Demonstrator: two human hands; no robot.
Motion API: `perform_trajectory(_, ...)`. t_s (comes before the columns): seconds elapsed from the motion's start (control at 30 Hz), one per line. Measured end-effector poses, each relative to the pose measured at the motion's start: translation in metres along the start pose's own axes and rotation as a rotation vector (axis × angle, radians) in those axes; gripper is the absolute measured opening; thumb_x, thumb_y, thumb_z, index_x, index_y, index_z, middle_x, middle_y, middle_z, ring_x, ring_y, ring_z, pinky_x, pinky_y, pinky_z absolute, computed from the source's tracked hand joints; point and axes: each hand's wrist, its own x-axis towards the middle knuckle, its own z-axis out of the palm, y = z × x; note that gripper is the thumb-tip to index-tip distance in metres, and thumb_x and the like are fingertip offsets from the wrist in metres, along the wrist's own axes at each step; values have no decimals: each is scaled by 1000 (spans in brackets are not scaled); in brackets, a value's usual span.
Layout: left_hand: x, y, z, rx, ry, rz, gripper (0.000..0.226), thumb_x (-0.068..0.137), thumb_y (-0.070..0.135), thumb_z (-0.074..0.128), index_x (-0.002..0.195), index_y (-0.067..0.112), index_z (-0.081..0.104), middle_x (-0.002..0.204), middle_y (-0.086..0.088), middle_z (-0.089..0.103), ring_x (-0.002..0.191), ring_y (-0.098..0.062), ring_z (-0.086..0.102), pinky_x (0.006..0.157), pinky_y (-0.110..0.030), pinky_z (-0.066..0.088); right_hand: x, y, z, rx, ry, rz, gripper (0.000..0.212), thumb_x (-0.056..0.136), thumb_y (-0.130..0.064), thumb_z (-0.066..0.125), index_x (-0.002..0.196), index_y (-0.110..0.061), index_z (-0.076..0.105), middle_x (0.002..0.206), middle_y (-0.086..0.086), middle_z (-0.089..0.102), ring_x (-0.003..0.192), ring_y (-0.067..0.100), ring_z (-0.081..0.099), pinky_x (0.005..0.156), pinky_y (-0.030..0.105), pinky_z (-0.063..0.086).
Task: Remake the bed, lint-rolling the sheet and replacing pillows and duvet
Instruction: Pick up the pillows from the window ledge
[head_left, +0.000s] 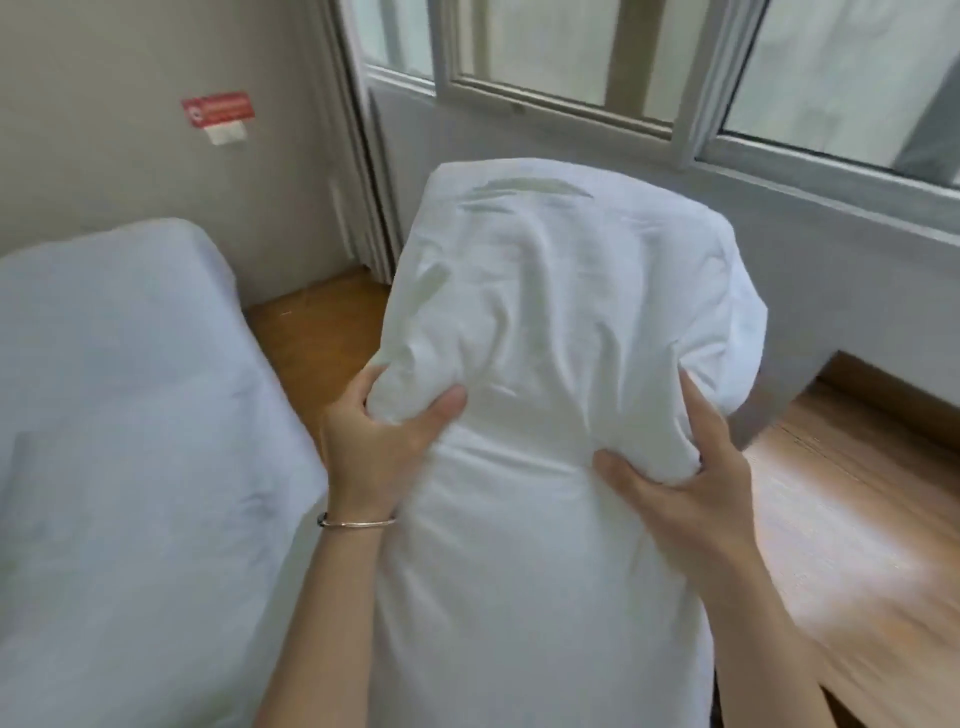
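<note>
A white pillow (561, 312) in a wrinkled case stands on end in front of me, lifted above the wooden floor. My left hand (379, 441) grips its lower left side, thumb pressed into the fabric. My right hand (691, 478) clutches a bunch of the case at the lower right. White cloth hangs down below both hands to the bottom edge. The bed (119, 415) with its white sheet lies to the left, apart from the pillow. No lint roller is visible.
A strip of wooden floor (317, 332) runs between the bed and the pillow, and more floor (841, 509) spreads to the right. A white-framed window (571, 98) and sill fill the back wall. A red sticker (221, 111) is on the beige wall.
</note>
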Motion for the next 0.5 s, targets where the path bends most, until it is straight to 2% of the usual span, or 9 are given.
perform_trajectory(0.1,15,-25,-104,36,236,-45,46,50,43,92,86,25,70,76,17,70,69,0,65,59,-14,49,1,-31,96,52,-217,-67,88,66,-19,89,130,-58,43,116,-51,45,117,-20,45,93,4,40)
perform_trajectory(0.13,19,-33,-139,46,306,-57,43,50,44,89,84,26,69,74,19,69,67,1,64,58,-14,49,-3,-41,129,70,-282,-89,88,66,-18,89,133,-55,44,119,-49,47,120,-16,46,97,10,42)
perform_trajectory(0.2,25,-51,-208,66,434,-75,38,51,44,86,80,27,68,71,21,68,62,2,62,55,-13,47,-16,-62,198,112,-399,-116,88,67,-19,89,139,-48,46,128,-38,51,127,-3,48,105,31,45)
perform_trajectory(0.27,31,-70,-278,92,542,-92,39,50,45,85,80,27,68,71,21,68,61,2,61,55,-13,47,-36,-79,270,148,-497,-127,88,67,-19,89,140,-45,47,127,-35,53,127,2,49,106,40,45)
perform_trajectory(0.37,37,-100,-385,127,685,-134,42,48,47,84,81,28,68,73,19,69,64,2,63,58,-15,48,-70,-109,378,174,-627,-127,88,67,-17,89,139,-45,47,121,-40,53,124,-8,46,106,33,43)
perform_trajectory(0.5,43,-131,-516,159,839,-212,51,43,57,81,82,28,67,76,14,69,71,-6,65,67,-31,55,-115,-154,512,156,-817,-139,90,71,-20,88,142,-48,40,131,-30,48,120,-18,40,104,22,37)
